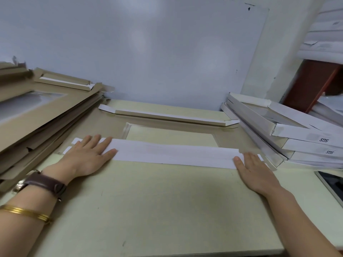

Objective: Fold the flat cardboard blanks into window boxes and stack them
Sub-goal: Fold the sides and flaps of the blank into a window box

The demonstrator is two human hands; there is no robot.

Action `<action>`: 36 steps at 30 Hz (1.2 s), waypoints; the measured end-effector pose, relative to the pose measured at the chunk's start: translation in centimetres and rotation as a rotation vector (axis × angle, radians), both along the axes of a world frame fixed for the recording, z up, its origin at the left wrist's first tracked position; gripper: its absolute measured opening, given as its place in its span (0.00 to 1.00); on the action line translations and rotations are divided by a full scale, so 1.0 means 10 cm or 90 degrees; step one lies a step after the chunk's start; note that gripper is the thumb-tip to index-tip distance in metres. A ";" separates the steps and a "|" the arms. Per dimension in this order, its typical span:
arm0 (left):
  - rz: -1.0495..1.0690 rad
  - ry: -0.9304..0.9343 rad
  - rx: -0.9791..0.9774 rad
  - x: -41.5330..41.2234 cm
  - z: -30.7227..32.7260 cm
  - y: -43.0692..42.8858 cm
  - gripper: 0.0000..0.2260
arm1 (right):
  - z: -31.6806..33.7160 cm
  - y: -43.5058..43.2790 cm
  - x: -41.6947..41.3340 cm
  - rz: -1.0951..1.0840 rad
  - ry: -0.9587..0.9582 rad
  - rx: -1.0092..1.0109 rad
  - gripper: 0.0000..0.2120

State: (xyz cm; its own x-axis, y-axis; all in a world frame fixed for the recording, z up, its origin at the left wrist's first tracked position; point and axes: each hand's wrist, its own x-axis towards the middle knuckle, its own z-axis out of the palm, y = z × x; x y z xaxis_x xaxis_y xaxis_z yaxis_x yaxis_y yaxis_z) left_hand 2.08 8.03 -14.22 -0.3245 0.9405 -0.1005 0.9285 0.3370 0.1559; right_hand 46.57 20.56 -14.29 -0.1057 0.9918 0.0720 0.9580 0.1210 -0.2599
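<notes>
a cardboard blank (pixel 109 127) lies flat in the middle of the pale bench (pixel 157 201), brown side up, with its rectangular window (pixel 170 136) showing the bench through it. the blank's near flap (pixel 172 153) is folded over towards the window so its white side faces up as a long strip running left to right. the left hand (pixel 87 154) lies palm down on the left end of that strip, its fingers (pixel 105 143) straight, spread and pressing flat, gripping nothing. the right hand (pixel 254 171) lies palm down at the right end in the same way, its fingers (pixel 248 158) stretched out with the tips on the strip and nothing held. along the far edge of the blank the far flap (pixel 167 115) stands partly raised, near the wall (pixel 148 52). to the left a tall, slanting pile of flat blanks (pixel 46 112) sits on the bench, its edge just beside the left hand. to the right is a stack of folded white window boxes (pixel 297 134), tilted, close to the right hand. a dark watch (pixel 44 182) and gold bangles (pixel 27 213) are on the left wrist, and a phone (pixel 332 182) lies at the right edge of the bench.
</notes>
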 end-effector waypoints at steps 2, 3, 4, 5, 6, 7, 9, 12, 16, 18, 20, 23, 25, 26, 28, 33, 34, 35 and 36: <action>0.008 0.004 0.013 0.00 -0.01 0.01 0.29 | -0.02 0.02 -0.01 -0.004 -0.008 -0.004 0.30; 0.012 0.004 0.023 -0.01 -0.01 0.02 0.29 | -0.03 0.04 -0.01 -0.008 -0.013 -0.005 0.30; 0.018 0.002 0.035 -0.02 -0.01 0.02 0.30 | -0.04 0.05 0.00 -0.013 -0.018 -0.010 0.31; 0.024 0.000 0.047 -0.03 -0.02 0.02 0.29 | -0.04 0.05 0.00 -0.018 -0.021 -0.017 0.32; 0.028 -0.002 0.057 -0.04 -0.03 0.02 0.28 | -0.05 0.06 0.01 -0.023 -0.024 -0.024 0.33; 0.032 -0.005 0.065 -0.05 -0.03 0.03 0.27 | -0.05 0.06 0.01 -0.028 -0.025 -0.027 0.33; 0.037 -0.012 0.074 -0.06 -0.03 0.04 0.26 | -0.05 0.06 0.00 -0.036 -0.027 -0.024 0.33; 0.042 -0.011 0.082 -0.06 -0.04 0.06 0.27 | -0.02 0.06 0.01 -0.066 -0.028 -0.049 0.37; 0.082 -0.006 0.055 -0.10 -0.03 0.04 0.33 | -0.02 0.06 0.02 -0.074 -0.030 -0.053 0.38; 0.103 -0.018 0.047 -0.12 -0.01 0.02 0.36 | -0.02 0.07 0.01 -0.076 -0.037 -0.056 0.39; 0.123 -0.025 0.047 -0.10 0.01 0.01 0.37 | -0.03 0.07 0.01 -0.083 -0.039 -0.058 0.39; 0.146 -0.043 0.042 -0.06 0.03 0.00 0.37 | -0.03 0.07 0.01 -0.095 -0.031 -0.056 0.39; 0.154 -0.049 0.034 -0.05 0.04 0.00 0.37 | -0.03 0.07 0.01 -0.099 -0.026 -0.058 0.40; 0.155 -0.051 0.029 -0.05 0.05 0.00 0.37 | -0.03 0.08 0.01 -0.101 -0.026 -0.059 0.40; 0.157 -0.050 0.026 -0.05 0.05 0.00 0.37 | -0.03 0.08 0.01 -0.105 -0.026 -0.060 0.41; 0.162 -0.046 0.019 -0.03 0.06 0.00 0.38 | -0.02 0.09 0.04 -0.096 -0.039 -0.056 0.41; 0.162 -0.046 0.017 -0.03 0.07 0.00 0.37 | -0.02 0.09 0.04 -0.095 -0.039 -0.058 0.41; 0.162 -0.045 0.015 -0.03 0.07 -0.01 0.37 | -0.02 0.09 0.04 -0.094 -0.039 -0.059 0.41; 0.162 -0.045 0.015 -0.03 0.07 -0.01 0.37 | -0.02 0.09 0.04 -0.094 -0.040 -0.058 0.41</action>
